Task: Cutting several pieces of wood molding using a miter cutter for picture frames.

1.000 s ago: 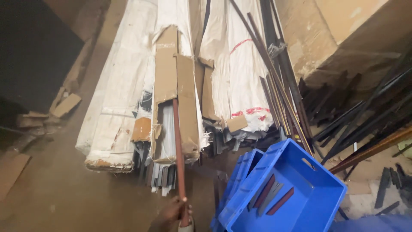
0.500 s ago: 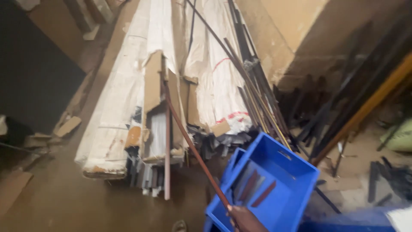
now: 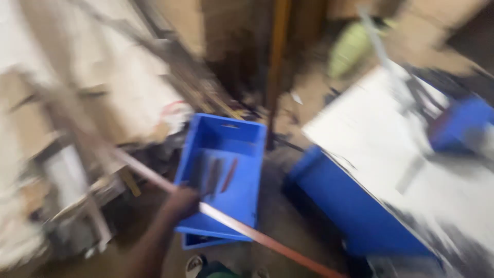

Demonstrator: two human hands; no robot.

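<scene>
left hand (image 3: pixel 181 202): lower centre-left, clenched around a long reddish-brown metal strip (image 3: pixel 247 231) | strip crosses front edge of blue plastic crate (image 3: pixel 226 154) | right hand: out of frame | view blurred

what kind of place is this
Probably a metal workshop or storeroom: wrapped bundles of long stock lean by the wall, a blue crate holds short pieces, and a hand grips a long reddish bar.

Long reddish-brown metal strip (image 3: pixel 231 222), blurred, slanting across the blue crate (image 3: pixel 242 170), apparently gripped mid-length.
</scene>
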